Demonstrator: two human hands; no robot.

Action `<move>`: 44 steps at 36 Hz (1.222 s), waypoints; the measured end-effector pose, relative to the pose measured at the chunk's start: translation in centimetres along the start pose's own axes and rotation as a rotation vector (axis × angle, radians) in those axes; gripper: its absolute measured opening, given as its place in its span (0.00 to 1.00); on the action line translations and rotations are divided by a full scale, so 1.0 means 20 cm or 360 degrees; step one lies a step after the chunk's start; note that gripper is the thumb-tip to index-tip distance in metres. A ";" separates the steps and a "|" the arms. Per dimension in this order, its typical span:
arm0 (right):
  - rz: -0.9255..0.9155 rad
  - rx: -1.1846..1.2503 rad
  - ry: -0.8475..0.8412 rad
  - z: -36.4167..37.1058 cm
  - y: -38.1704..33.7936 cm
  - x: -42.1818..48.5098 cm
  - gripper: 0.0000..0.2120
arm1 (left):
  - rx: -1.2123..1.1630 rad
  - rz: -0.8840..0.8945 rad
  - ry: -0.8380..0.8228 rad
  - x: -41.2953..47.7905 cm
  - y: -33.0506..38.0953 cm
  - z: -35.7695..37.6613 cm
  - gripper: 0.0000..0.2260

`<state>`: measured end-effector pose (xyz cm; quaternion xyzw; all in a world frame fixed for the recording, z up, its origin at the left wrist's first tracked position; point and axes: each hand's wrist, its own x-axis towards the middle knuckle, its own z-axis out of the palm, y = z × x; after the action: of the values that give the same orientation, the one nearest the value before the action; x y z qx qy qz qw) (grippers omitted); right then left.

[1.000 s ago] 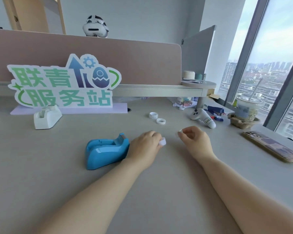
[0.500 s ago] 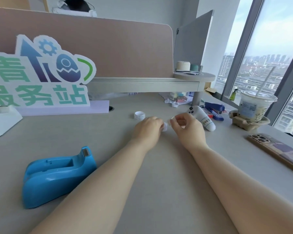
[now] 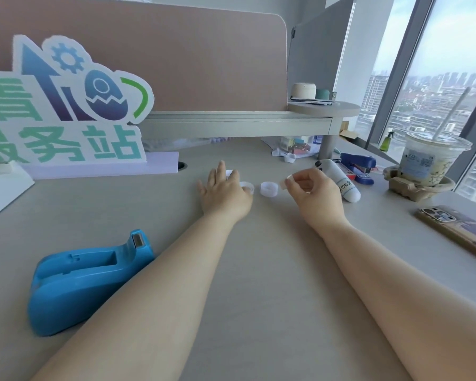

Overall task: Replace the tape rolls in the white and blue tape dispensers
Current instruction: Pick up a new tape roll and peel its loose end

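- A white dispenser [image 3: 0,185] of smooth, glossy plastic sits at the far left edge of the frame, partly cut off, in front of a flat cut-out sign [image 3: 66,105] with a wavy outline.
- The blue dispenser [image 3: 85,276], rounded and shiny with a slot along its top and a metal cutter at its raised tip, stands at lower left, just beside the left forearm.
- The left hand [image 3: 223,188], centre frame, lies flat on the desk with its fingers straight and spread. A small white ring [image 3: 247,187] touches its thumb side, and something white shows between its fingers; what it is, I cannot tell.
- A tape roll [image 3: 269,189], a short white cylinder, lies flat between the two hands.
- The right hand [image 3: 313,188] is curled, with thumb and forefinger pinching a thin tape end [image 3: 283,184] just beside the roll.
- Right of it lie a soft white tube-shaped pouch [image 3: 341,182] and a blue stapler [image 3: 359,163].
- At the right edge stand a clear plastic cup [image 3: 434,158] in a cardboard holder and a flat phone [image 3: 456,229].
- The matte grey desk [image 3: 272,270] lies open between the forearms.
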<state>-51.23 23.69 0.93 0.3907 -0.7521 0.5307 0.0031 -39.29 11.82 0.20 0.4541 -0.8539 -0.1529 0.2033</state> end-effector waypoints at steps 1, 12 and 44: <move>-0.0001 0.0000 -0.0005 0.00 0.00 0.00 0.08 | 0.0011 -0.0013 -0.0022 0.00 0.00 0.00 0.23; 0.0014 -0.0028 -0.0041 0.01 -0.01 -0.01 0.09 | 0.0151 -0.0073 0.0177 -0.07 -0.03 -0.02 0.21; -0.0682 -0.0482 -0.0461 0.05 -0.03 -0.08 0.06 | -0.0370 -0.0135 0.0296 -0.09 -0.07 -0.07 0.22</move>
<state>-49.46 23.70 0.25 0.6074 -0.7157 0.3385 0.0659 -36.77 12.42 0.48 0.4754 -0.7880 -0.2164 0.3260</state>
